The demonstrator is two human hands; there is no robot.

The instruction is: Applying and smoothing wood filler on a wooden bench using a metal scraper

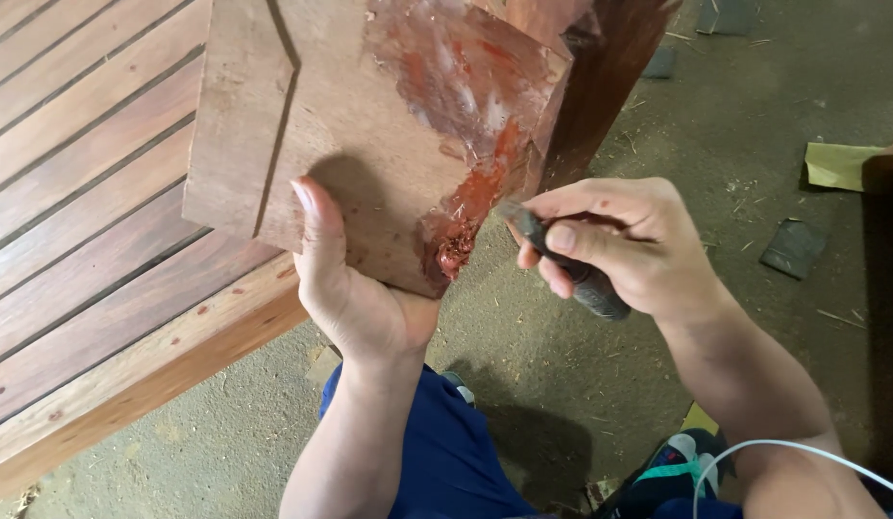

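1 wooden board (350, 135) is held up at the middle of the view, above the floor and beside a slatted wooden panel; its lower edge is gripped by the left hand (345, 279), with the thumb laid flat on the face and the grip closed on the board; 1 dark-handled tool (566, 264) is clasped in the right hand (629, 250), the grip closed tight around the handle, and its tip is set just beside a clump of red filler (456, 252) at the board's lower right corner; 1 broad smear of the same red paste is seen across the board's upper right face; 2 grooves are cut into the board's left part. The slatted wooden panel (81, 192) is seen at the left, partly hidden by the board. On the dusty floor (754, 125), about 3 small dark scraps (794, 247) are scattered at the right, and 1 yellowish sheet (840, 165) is seen near the edge; 1 white cable (782, 447) is draped over the right forearm.
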